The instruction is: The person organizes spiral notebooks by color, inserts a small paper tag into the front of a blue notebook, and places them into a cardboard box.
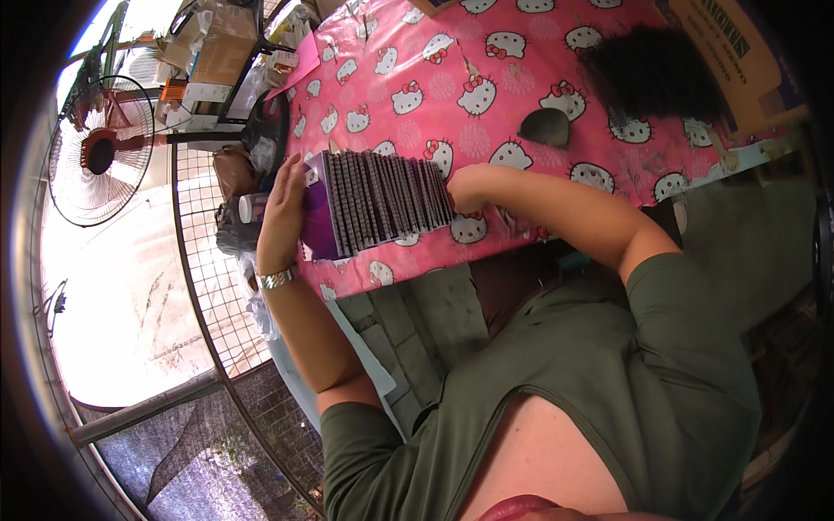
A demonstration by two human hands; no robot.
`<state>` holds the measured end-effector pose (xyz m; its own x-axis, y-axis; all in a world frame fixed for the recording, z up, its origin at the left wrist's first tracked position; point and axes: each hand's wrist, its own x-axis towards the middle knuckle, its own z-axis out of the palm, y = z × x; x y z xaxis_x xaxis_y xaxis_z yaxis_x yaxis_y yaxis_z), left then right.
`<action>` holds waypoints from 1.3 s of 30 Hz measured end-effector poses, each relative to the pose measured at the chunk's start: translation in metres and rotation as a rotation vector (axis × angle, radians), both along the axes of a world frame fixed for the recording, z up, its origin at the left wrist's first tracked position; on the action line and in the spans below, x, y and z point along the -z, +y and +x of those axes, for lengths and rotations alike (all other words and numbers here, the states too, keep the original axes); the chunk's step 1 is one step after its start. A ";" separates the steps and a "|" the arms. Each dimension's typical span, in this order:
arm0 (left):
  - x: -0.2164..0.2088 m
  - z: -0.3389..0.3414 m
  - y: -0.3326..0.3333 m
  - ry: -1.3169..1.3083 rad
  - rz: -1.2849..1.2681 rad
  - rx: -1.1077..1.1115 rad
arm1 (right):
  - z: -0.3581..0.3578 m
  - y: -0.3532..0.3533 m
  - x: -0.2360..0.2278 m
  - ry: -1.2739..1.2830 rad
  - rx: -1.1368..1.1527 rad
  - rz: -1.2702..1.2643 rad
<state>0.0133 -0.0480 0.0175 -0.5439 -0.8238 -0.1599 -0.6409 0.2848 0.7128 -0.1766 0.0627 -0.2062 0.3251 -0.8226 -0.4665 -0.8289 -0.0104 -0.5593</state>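
A row of thin, purple-faced pieces (382, 200) stands on edge on a pink patterned tablecloth (530, 78). Their dark, beaded upper edges look like spiral bindings, packed side by side. At the row's left end my left hand (285, 208) lies along the purple face, fingers straight and a metal-banded watch on the wrist. My right hand (473, 187) is at the opposite end, fingers curled against the last pieces. Whatever those fingers hold is hidden. Beyond my right forearm lies a dark, half-round piece (546, 128) on the cloth.
A bushy black bundle (656, 71) lies at the far right, against a brown printed carton (738, 61). To the left stand a fan (100, 154), a lidded jar (252, 208) and stacked cardboard boxes (221, 43). Wire mesh (208, 252) runs beside the table.
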 end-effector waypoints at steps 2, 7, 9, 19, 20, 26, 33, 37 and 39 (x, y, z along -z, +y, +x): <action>0.003 0.020 0.001 0.314 0.119 -0.207 | -0.002 -0.004 0.009 0.033 -0.003 -0.095; 0.162 0.163 0.004 0.174 -0.032 -0.503 | -0.025 0.043 0.019 0.201 0.171 -0.568; 0.236 0.145 0.056 0.047 -0.047 -0.420 | -0.003 0.040 0.034 0.047 0.369 -0.624; 0.342 0.104 0.063 -0.004 -0.424 -0.108 | 0.074 0.028 0.080 -0.735 0.757 -0.509; 0.344 0.109 0.063 -0.036 -0.362 -0.181 | 0.076 0.023 0.078 -0.744 0.752 -0.480; 0.307 0.106 0.042 -0.117 -0.581 -0.373 | 0.092 -0.043 0.080 -0.706 0.589 -0.473; 0.313 0.141 -0.023 -0.237 -0.648 -0.622 | 0.145 -0.150 0.078 -0.743 0.535 -0.450; 0.315 0.164 -0.062 -0.212 -0.483 -0.741 | 0.162 -0.203 0.065 -0.748 0.443 -0.345; 0.327 0.177 -0.081 -0.238 -0.485 -0.802 | 0.169 -0.215 0.052 -0.837 0.456 -0.202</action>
